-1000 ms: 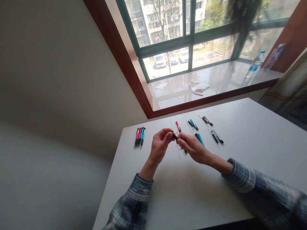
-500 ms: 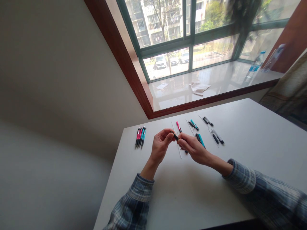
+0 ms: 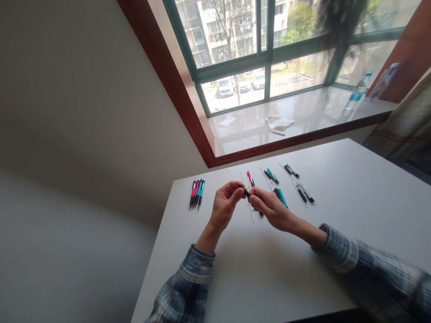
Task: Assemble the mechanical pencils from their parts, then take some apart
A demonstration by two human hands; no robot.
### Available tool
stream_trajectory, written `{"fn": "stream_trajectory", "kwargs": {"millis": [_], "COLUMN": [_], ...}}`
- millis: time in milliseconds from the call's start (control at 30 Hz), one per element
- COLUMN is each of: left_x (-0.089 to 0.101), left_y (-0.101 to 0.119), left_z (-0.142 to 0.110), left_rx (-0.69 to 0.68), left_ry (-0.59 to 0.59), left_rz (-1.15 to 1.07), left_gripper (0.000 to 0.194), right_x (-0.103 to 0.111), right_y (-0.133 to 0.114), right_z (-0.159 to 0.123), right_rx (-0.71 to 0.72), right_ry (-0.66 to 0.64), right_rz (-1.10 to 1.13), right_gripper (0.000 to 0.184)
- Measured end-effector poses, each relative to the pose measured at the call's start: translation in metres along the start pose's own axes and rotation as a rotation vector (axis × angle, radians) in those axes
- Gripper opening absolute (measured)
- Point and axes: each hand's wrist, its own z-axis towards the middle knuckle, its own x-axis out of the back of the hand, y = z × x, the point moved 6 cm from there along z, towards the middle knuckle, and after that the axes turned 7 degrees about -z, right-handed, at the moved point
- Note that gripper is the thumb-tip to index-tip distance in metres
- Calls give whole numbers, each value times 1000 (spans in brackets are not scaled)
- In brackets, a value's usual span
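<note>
Between my two hands, above the table, is a small black pen part (image 3: 246, 193), mostly covered by fingers. My left hand (image 3: 227, 199) pinches its upper left end. My right hand (image 3: 271, 207) is closed on its other end. Under and behind the hands lie a red pen barrel (image 3: 249, 177) and a thin white refill (image 3: 252, 213). To the right of my right hand rests a teal pen barrel (image 3: 283, 198) beside a black part. Farther back is another teal barrel (image 3: 272, 175) with a black piece.
Several assembled red and teal pens (image 3: 197, 194) lie side by side at the table's left. Clear and black pen parts (image 3: 305, 193) with refills lie to the right. On the windowsill are a cloth (image 3: 280, 124), a paper (image 3: 227, 121) and bottles (image 3: 360, 92).
Both hands stay in almost the same place, still closed on the black part. The part's tilt looks slightly different. The other pen parts have not moved.
</note>
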Motion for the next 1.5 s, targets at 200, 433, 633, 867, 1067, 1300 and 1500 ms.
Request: {"fn": "stream_trajectory", "kwargs": {"millis": [200, 433, 633, 867, 1067, 1300, 1500], "left_x": [2, 3, 3, -3, 7, 22, 19], "left_y": [-1, -1, -1, -3, -1, 1, 8], "left_z": [1, 1, 0, -1, 4, 4, 0], "left_rx": [-2, -8, 2, 3, -49, -132, -192], "left_ry": [7, -6, 4, -6, 43, 140, 161], "left_rz": [24, 35, 23, -56, -38, 377, 441], "left_gripper": [31, 29, 31, 26, 27, 31, 26], "right_x": [0, -2, -2, 2, 15, 30, 38], "right_y": [-1, 1, 1, -1, 12, 17, 23], "right_z": [0, 0, 0, 3, 7, 13, 13], "right_rx": [-14, -14, -13, -7, -27, -30, -105], "right_ry": [-6, -3, -4, 8, 96, 217, 243], "right_rz": [13, 23, 24, -9, -94, 7, 167], "right_gripper": [28, 28, 27, 30, 26, 26, 37]}}
